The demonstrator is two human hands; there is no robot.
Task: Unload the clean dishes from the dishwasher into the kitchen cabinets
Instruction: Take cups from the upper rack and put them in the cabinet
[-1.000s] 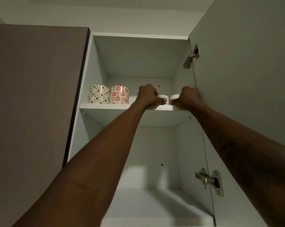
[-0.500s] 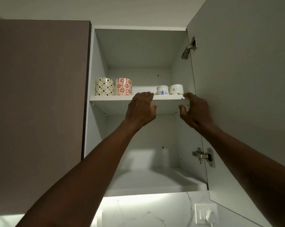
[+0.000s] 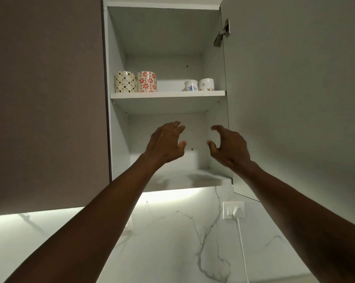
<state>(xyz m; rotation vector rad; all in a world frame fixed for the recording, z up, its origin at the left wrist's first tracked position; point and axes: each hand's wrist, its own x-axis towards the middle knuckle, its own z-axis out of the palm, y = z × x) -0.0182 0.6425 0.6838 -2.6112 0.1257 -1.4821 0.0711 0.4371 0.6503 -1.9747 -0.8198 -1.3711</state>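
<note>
Both hands raised in front of the open cabinet's lower compartment. My left hand (image 3: 166, 144) is empty, fingers spread and loosely curved, thumb apart from them. My right hand (image 3: 227, 148) is also empty, in the same loose claw shape, with its index finger and thumb pointing toward the left hand. The two hands are near each other but not touching, and neither touches anything.

Upper shelf (image 3: 168, 94): four pieces, all upright.
- Left end: brown lattice mug (image 3: 125, 82), and just beside it the red flower mug (image 3: 146, 81).
- Right end: small white cup with a blue flower (image 3: 190, 86), and just beside it a second small white cup (image 3: 206, 84).

The two pairs stand well apart.

The cabinet door (image 3: 295, 99) is swung open on the right, with the top hinge (image 3: 222, 33) showing. The neighbouring brown door (image 3: 46, 99) on the left is closed. Below the cabinet is a lit marble backsplash (image 3: 172, 242) and a wall socket (image 3: 233, 210) with a white plug in it and a cable (image 3: 243, 242) hanging down.
</note>
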